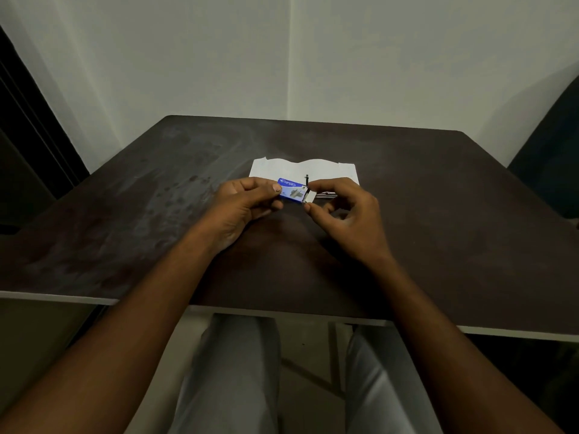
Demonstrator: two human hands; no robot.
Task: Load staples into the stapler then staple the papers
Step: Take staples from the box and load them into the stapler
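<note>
Nearest the camera, grey-trousered legs (238,371) are seen under the near edge of a dark brown table (125,230), whose top is marked with dull smears on its left half. Two bare forearms are extended over that edge toward the middle of the table.

The left hand (241,208) is curled, and a small blue staple box (292,190) is pinched between its thumb and fingers, held just above the table top. The right hand (341,208) is positioned at the box's right end, where a pale inner tray or flap is seen partly out; thumb and forefinger are pressed together on that end, the other fingers loosely bent.

Just beyond the right hand, a slim metallic item (326,194), possibly the stapler, is mostly hidden. Behind the hands, white papers (282,167) are laid flat. A pale wall (282,57) is seen farthest back.
</note>
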